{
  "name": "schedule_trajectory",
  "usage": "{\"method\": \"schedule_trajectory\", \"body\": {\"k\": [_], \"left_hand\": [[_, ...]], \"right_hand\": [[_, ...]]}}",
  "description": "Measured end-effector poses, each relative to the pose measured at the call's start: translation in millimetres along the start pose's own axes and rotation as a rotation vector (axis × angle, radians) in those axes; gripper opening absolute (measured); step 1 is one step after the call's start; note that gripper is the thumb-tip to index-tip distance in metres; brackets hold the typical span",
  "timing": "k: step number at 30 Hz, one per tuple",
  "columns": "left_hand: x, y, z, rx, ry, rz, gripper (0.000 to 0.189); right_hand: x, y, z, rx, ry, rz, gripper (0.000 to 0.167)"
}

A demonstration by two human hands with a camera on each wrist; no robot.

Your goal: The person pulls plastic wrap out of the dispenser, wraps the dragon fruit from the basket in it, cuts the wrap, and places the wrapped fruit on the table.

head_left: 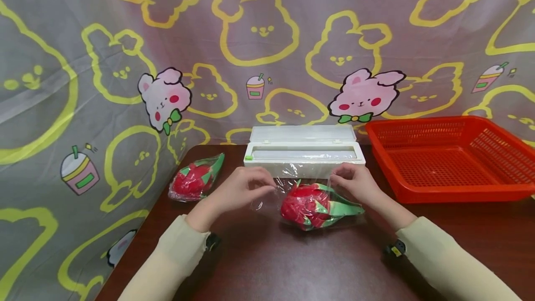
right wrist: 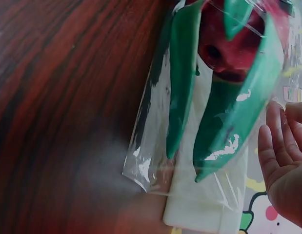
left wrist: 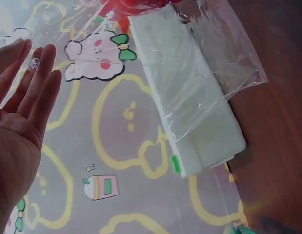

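A red dragon fruit [head_left: 307, 206] with green leaf tips lies on the table, covered by clear plastic wrap [right wrist: 155, 165]. On its left side, my left hand [head_left: 244, 187] pinches the wrap's edge between thumb and fingers. My right hand [head_left: 355, 181] pinches the film above the fruit's leafy end; thumb and index finger meet there in the right wrist view. The film stretches between both hands and over the fruit. Just behind stands a white cling film dispenser [head_left: 305, 169] with its lid raised and a roll inside.
Another wrapped dragon fruit [head_left: 192, 181] lies at the table's left edge. A red plastic basket [head_left: 418, 193] stands at the back right beside the dispenser. A patterned curtain [head_left: 284, 78] hangs along the back and left of the brown table [head_left: 309, 268].
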State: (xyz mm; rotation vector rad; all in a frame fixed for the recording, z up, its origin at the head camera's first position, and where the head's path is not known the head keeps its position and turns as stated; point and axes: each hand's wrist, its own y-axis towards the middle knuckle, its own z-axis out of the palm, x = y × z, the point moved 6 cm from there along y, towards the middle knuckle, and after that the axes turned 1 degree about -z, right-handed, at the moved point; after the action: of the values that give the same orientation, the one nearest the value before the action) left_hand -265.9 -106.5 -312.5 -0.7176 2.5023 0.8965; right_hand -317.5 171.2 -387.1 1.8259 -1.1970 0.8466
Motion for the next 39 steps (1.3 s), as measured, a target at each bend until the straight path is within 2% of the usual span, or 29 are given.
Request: {"method": "schedule_trajectory", "body": {"k": [5,11,14,19,25,29,34,39], "left_hand": [[17.0,20.3,8.9,0.001,-0.028,-0.039,0.008],[39.4,37.4,25.5,-0.002,-0.088,-0.163,0.011],[47.2,42.9,33.9,-0.003,-0.108,-0.214,0.013],[57.1,50.1,47.8,0.008,-0.129,-0.265,0.016],[64.1,52.4,58.9,0.035,-0.128,-0.321,0.015],[65.8,53.6,63.7,0.057,-0.136,-0.339,0.014],[67.9,55.7,67.6,0.064,-0.141,-0.331,0.014],[71.4,56.1,66.2,0.014,-0.148,-0.336,0.016]], "right_hand": [[-2,5.2,6,0.012,-0.029,0.014,0.017],[-2,9.2,9,0.027,-0.056,0.035,0.020],[-2,10.7,11,0.030,-0.068,0.028,0.020],[-2,12.9,12,0.022,-0.085,-0.008,0.018],[-2,14.7,15,0.034,-0.116,-0.047,0.011],[-2,15.8,18,0.086,-0.146,-0.094,0.007],[-3,13.5,21,0.201,-0.174,-0.136,0.012],[0,9.5,23,0.297,-0.085,-0.153,0.024]]}}
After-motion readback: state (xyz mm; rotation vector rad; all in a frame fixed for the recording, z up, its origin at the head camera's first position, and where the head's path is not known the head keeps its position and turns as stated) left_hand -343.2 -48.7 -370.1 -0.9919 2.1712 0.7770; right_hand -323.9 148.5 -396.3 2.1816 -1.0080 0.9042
